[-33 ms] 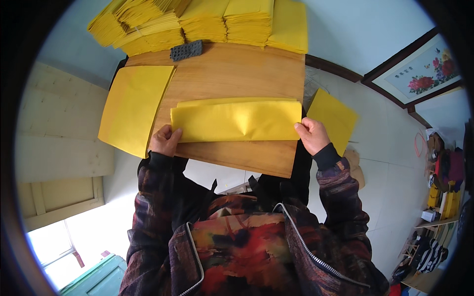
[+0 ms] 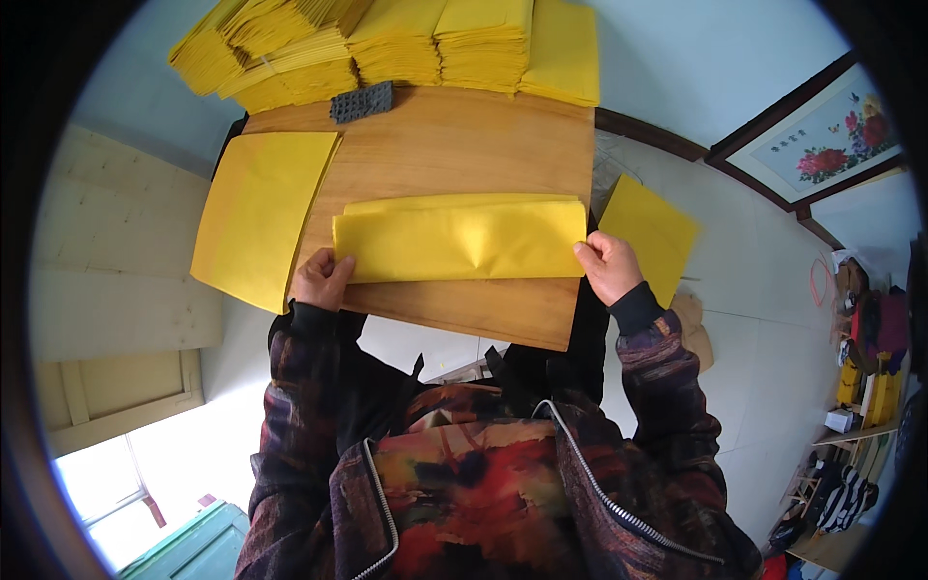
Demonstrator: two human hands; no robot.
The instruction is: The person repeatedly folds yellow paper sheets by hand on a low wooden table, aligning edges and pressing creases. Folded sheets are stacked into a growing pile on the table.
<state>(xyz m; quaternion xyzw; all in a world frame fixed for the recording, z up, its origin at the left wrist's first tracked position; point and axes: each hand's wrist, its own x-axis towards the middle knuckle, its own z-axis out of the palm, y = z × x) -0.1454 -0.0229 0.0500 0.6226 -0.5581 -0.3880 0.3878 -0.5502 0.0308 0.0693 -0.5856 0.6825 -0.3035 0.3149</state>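
A folded yellow paper sheet (image 2: 459, 242) lies lengthwise over the near part of the wooden table (image 2: 464, 140), its layers slightly offset along the far edge. My left hand (image 2: 324, 278) pinches its near left corner, fingers curled in. At the opposite end my right hand (image 2: 607, 265) grips the right edge between thumb and fingers. Left of the sheet, a flat stack of yellow paper (image 2: 261, 213) reaches past the table's left side. A small dent shows in the middle of the folded sheet.
Several thick piles of folded yellow paper (image 2: 396, 48) line the table's far edge. A dark grey textured block (image 2: 362, 101) rests before them. More yellow paper (image 2: 652, 237) is beyond the table's right side. A framed flower picture (image 2: 822, 135) leans at the right wall.
Almost nothing differs. Both hands keep their hold on the folded sheet, and the whole view has shifted very slightly.
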